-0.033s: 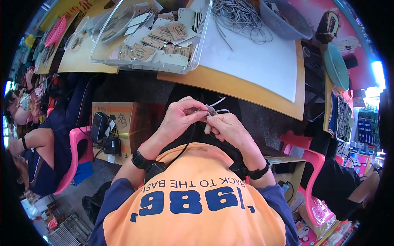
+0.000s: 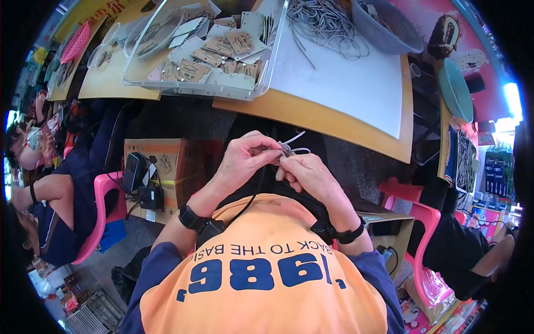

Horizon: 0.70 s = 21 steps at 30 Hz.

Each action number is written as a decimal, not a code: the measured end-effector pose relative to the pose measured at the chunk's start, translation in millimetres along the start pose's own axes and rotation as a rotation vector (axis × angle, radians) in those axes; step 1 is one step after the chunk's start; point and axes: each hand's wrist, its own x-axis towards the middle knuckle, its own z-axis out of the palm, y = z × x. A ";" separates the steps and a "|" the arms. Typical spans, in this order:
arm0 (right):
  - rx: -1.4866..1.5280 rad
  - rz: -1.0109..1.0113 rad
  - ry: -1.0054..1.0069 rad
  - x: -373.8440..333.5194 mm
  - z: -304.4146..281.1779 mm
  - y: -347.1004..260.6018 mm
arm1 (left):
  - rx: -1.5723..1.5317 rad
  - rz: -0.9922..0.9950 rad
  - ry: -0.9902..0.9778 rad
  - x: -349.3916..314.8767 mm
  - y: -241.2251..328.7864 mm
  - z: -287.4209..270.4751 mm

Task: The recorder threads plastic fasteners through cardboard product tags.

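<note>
My left hand point(image 2: 245, 158) and my right hand point(image 2: 308, 173) meet above my lap, just short of the table's near edge. Both are closed, with fingertips pinched on a pale grey cord point(image 2: 296, 137). One end of the cord sticks up to the right, and a loop of it curves over my right fingers. A small greyish part seems to sit at the fingertips, too covered to name. Beyond my hands, a clear plastic bin point(image 2: 261, 89) on the table holds many white and brown cards.
A white sheet point(image 2: 356, 92) covers the table, bearing a heap of grey cords point(image 2: 328, 25) and a grey bowl point(image 2: 389, 30). Pink chairs point(image 2: 101, 217) with seated people flank me. A cardboard box point(image 2: 167, 161) stands at left, a green basin point(image 2: 456, 89) at right.
</note>
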 end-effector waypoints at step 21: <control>0.051 -0.432 0.417 16.8 16.8 15.1 | 0.569 0.412 0.173 -4.5 -7.7 2.9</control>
